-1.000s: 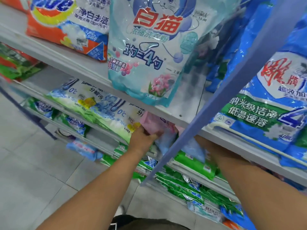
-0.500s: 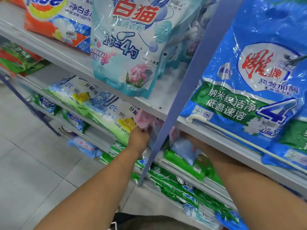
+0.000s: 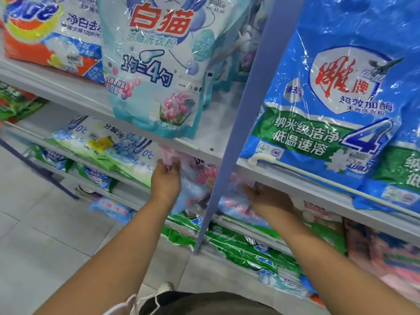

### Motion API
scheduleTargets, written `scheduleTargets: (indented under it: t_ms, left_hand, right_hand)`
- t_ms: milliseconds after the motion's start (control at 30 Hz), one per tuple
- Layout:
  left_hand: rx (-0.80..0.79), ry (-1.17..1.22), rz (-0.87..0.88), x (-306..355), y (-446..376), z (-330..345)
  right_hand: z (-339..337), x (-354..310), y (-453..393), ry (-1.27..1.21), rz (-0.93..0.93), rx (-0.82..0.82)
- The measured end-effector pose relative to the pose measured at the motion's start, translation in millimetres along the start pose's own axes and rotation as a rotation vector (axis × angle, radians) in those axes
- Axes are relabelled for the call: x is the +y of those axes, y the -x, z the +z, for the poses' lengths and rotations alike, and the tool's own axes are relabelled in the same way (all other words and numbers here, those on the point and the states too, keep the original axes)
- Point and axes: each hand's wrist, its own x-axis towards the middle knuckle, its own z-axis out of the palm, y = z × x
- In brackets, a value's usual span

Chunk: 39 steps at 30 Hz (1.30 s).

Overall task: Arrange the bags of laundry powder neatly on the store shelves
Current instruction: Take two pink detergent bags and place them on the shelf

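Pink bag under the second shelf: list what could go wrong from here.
1. Both hands, left and right, pinch only the top corners of the pink bag; the thin film might tear or slip.
2. The blue post stands in front of the bag, between the hands, so pulling it out may snag it.
3. The cat bag overhangs the shelf edge right above; a bump could tip it off.
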Motion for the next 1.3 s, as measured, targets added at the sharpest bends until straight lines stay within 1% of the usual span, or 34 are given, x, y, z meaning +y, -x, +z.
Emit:
scheduleTargets:
  t_ms: [33,100,167,200,267,333,400,500,533,633,733,767,867,967,1033,1100,1233,1300]
  left_hand:
    - [-0.006,-0.01,-0.039,-3.3,1.4,-1.7]
    - [-0.031,-0.075,-0.062,-7.0,3.6,-5.6]
    - [-0.077,-0.177,-0.05,-6.6,6.7,-6.7]
    - [-0.097,-0.209,-0.045,-8.6,6.7,-7.0]
    - [-0.122,-0.255,-0.054,-9.6,10.6,-7.8]
    - [-0.122,-0.286,-0.072,-8.2,13.3,-8.3]
    - [-0.148,-0.325,-0.086,-5.5,16.9,-9.2]
    - [-0.191,-0.426,-0.109,-1.3,19.3,-12.5]
    - [-0.198,-0.446,-0.127,-0.9,18.5,-13.4]
    - [-0.248,-0.403,-0.175,-2.1,11.6,-20.6]
    - [-0.249,-0.253,-0.162,-10.5,5.8,-27.5]
    - [-0.248,-0.219,-0.149,-13.6,6.5,-29.2]
    - [-0.302,-0.137,-0.082,-12.9,15.6,-33.0]
    - [-0.343,0.004,-0.069,-8.8,16.9,-38.5]
    - [-0.338,0.037,-0.065,-3.5,16.2,-49.5]
    - [-0.321,0.054,-0.044,-4.5,14.7,-62.9]
    - [-0.299,0.003,-0.012,1.3,30.0,-96.2]
    - [-0.293,-0.045,0.03,2.2,40.7,-112.8]
  right_hand:
    - [2.5,-0.7,-0.4,0.041,0.0,0.008]
    - [3.6,2.3,1.3,0.014,-0.01,0.058]
    - [6.1,12.9,3.4,-0.011,0.033,0.077]
    - [3.8,12.1,8.2,-0.031,0.085,0.082]
    - [-0.5,12.8,8.4,-0.125,0.178,0.059]
    - [-7.6,3.2,12.7,-0.174,0.213,0.01]
    - [-8.5,2.9,9.9,-0.223,0.264,0.005]
    - [-6.6,13.9,6.1,-0.375,0.331,0.041]
    - [-11.7,14.9,12.1,-0.437,0.332,0.024]
    - [-11.8,33.3,9.3,-0.646,0.355,-0.067]
    - [-3.2,49.9,16.5,-0.854,0.358,-0.149]
    - [-5.4,41.8,29.3,-0.889,0.374,-0.153]
    - [-5.2,24.6,57.8,-0.938,0.408,-0.039]
    - [-4.4,11.7,73.4,-0.961,0.412,0.063]
    - [-4.7,4.9,83.0,-0.941,0.429,0.139]
    - [-5.1,0.7,92.3,-0.964,0.441,0.196]
    - [0.4,5.4,112.4,-1.2,0.362,0.311]
    - [3.1,13.9,123.5,-1.256,0.32,0.362]
